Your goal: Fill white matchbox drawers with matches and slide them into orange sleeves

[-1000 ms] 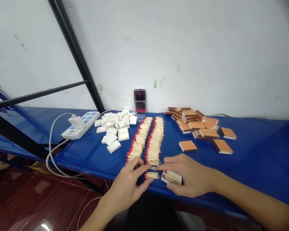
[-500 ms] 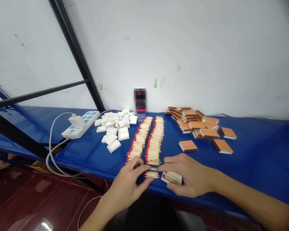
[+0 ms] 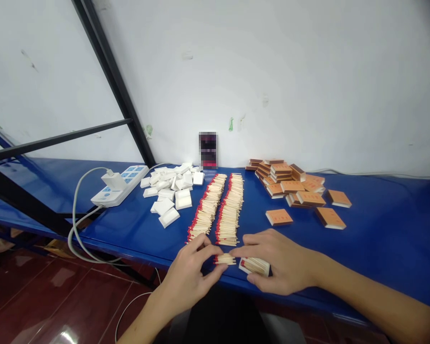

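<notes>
A small group of red-headed matches (image 3: 225, 259) lies near the front edge of the blue table. Around its left end my left hand (image 3: 191, 270) is open, index fingertip behind the matches and thumb in front. My right hand (image 3: 284, 263) grips a white matchbox tray (image 3: 242, 269) holding matches (image 3: 256, 265), its thumb along the near side. Its index finger stretches left to the far edge of the small group. Just beyond are two long rows of matches, a left row (image 3: 208, 205) and a right row (image 3: 230, 210), heads pointing left.
Empty white trays (image 3: 184, 198) are heaped at the left rear. Orange matchboxes (image 3: 292, 186) are piled at the right rear, with one box (image 3: 279, 217) nearer. A power strip (image 3: 120, 186) with cables lies left beside a black metal frame (image 3: 114, 71). A blurred upright object (image 3: 208, 150) leans against the wall.
A few matches just behind the small group have been drawn toward me and joined it, with my right index finger moving along. The tray stays nearly in place.
</notes>
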`<action>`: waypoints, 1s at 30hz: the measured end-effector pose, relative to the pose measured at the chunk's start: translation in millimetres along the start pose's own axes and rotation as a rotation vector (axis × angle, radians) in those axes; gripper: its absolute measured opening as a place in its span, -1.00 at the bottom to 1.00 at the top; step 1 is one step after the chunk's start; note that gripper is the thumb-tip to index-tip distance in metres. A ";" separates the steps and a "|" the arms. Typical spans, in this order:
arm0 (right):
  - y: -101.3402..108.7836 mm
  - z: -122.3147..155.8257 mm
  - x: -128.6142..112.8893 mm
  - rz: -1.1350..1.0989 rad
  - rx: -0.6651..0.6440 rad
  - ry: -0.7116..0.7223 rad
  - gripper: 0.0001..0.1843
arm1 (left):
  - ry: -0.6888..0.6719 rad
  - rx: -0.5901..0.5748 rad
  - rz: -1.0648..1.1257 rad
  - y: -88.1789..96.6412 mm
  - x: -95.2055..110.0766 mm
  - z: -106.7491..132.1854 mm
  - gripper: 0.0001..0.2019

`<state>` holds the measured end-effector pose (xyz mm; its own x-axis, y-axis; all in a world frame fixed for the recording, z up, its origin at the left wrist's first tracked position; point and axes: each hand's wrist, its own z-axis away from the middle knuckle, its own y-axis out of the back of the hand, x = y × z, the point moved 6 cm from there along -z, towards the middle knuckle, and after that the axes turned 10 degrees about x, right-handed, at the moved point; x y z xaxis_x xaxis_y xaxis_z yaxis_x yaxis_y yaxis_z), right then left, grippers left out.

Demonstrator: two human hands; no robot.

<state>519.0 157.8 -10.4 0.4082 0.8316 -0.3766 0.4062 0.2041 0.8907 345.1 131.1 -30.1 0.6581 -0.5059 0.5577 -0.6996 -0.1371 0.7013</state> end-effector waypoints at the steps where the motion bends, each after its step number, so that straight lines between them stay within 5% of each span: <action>1: 0.1 0.2 0.2 -0.001 -0.001 0.000 -0.57 | 0.000 0.004 -0.006 -0.2 -0.4 0.5 -0.89; 9: -1.7 2.2 3.6 0.016 0.053 0.003 -0.49 | -0.051 0.059 -0.059 -0.5 -1.8 3.5 -0.72; 30: -3.2 1.5 3.6 0.007 0.024 -0.016 -0.55 | -0.055 0.036 -0.058 0.0 -0.2 0.8 -0.77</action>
<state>520.4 159.4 -14.9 0.4243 0.8242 -0.3750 0.4228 0.1859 0.8869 344.8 130.4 -30.5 0.6823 -0.5418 0.4909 -0.6711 -0.1977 0.7145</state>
